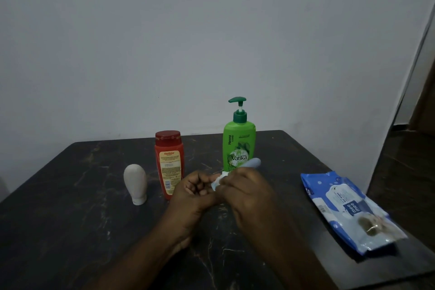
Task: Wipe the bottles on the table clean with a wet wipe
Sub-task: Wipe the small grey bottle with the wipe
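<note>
On a dark table (70,219) veined with pale lines and pushed against a plain grey wall (211,30), we see two bare hands meeting near the middle. The right hand (247,195) is wrapped over a small pale blue bottle (253,163), whose rounded end sticks out up and to the right. The left hand (195,193) has its fingers curled inward, with thumb and forefinger pinching a white wet wipe (217,181) against the bottle's near end.

Directly behind the hands stands a tall green pump bottle (239,139). The blue bottle's end crosses its label in our view, though we cannot tell whether they touch. Just left of the left hand stands a red bottle (169,162) with a red cap, very close to the knuckles. Further left, apart from it, a white bottle (135,182) stands upside down on its cap.

To the right, well apart from the hands, a blue and white pack of wipes (348,207) lies flat, close to the table's right edge, which slants away towards the wall. Beyond that edge we see dark floor.

Bare tabletop stretches between the right hand and the pack, across the near left corner, and along the front beneath the forearms. The far edge meets the wall just behind the green and red bottles.

We count four bottles, one pack and one loose wipe.
</note>
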A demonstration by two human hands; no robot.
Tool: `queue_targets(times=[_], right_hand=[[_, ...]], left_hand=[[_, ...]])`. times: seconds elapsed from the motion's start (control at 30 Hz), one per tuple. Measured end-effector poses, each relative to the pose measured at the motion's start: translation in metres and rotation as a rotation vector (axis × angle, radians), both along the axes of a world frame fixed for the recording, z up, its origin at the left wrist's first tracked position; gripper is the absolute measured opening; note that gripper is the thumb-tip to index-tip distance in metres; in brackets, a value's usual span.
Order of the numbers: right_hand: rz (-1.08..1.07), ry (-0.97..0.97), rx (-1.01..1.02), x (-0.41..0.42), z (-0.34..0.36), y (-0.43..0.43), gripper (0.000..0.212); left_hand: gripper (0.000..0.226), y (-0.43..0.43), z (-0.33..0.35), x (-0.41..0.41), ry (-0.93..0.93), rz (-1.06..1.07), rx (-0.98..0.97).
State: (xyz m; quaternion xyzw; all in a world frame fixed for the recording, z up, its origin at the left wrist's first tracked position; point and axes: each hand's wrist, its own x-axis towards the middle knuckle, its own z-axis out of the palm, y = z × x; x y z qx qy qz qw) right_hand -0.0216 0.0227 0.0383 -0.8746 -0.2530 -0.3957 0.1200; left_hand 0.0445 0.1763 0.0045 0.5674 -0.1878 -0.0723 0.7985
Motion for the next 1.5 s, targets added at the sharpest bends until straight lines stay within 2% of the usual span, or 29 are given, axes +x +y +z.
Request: queue_targets(times=[0.1, 0.17, 0.27, 0.33, 0.43, 0.5, 0.6, 0.73, 0.83, 0.97, 1.03, 1.1, 1.27, 1.37, 1.5], right_hand=[[-0.054, -0.031, 0.029, 0.002, 0.005, -0.012, 0.029], [-0.116, -0.078, 0.105, 0.007, 0.006, -0.022, 0.026], [-0.122, -0.092, 0.305, 0.012, 0.003, -0.034, 0.030], [-0.103, -0.046, 0.538, 0.013, 0.003, -0.039, 0.033], [0.016, 0.095, 0.925, 0.013, 0.003, -0.042, 0.022], [0.109, 0.278, 1.176, 0.020, -0.001, -0.045, 0.015], [0.107, 0.582, 1.503, 0.040, -0.006, -0.047, 0.016], [0.234, 0.623, 1.745, 0.047, -0.013, -0.034, 0.015], [0.341, 0.718, 1.744, 0.041, -0.021, -0.020, 0.014], [0.104, 0.789, 1.461, 0.044, -0.021, -0.012, 0.013], [0.066, 0.622, 1.408, 0.039, -0.018, -0.011, 0.011], [0.129, 0.423, 1.441, 0.029, -0.014, -0.012, 0.018], [0.030, 0.129, 1.422, 0.018, -0.006, -0.023, 0.026], [0.053, 0.050, 1.294, 0.013, -0.004, -0.021, 0.027], [0.091, 0.055, 1.127, 0.011, -0.007, -0.009, 0.023]], left_hand=[[0.061, -0.001, 0.000, 0.002, 0.013, 0.010, 0.002], [0.061, -0.003, 0.000, 0.002, 0.011, 0.044, 0.021], [0.053, -0.003, -0.002, 0.002, 0.008, 0.068, 0.038], [0.050, -0.002, -0.001, 0.002, 0.013, 0.048, 0.041], [0.054, -0.002, 0.000, 0.001, 0.045, 0.008, -0.011], [0.055, -0.003, 0.001, 0.001, 0.075, -0.014, -0.069], [0.044, -0.004, 0.003, 0.000, 0.115, -0.046, -0.130], [0.034, -0.005, 0.006, -0.004, 0.179, -0.091, -0.160], [0.023, -0.006, 0.009, -0.007, 0.203, -0.069, -0.125], [0.029, -0.006, 0.011, -0.009, 0.212, -0.060, -0.087], [0.036, -0.005, 0.012, -0.010, 0.225, -0.087, -0.093], [0.040, -0.004, 0.013, -0.011, 0.244, -0.154, -0.085], [0.039, -0.002, 0.013, -0.016, 0.234, -0.315, 0.013], [0.041, -0.001, 0.012, -0.016, 0.241, -0.365, 0.023], [0.038, -0.001, 0.010, -0.014, 0.264, -0.365, -0.013]])
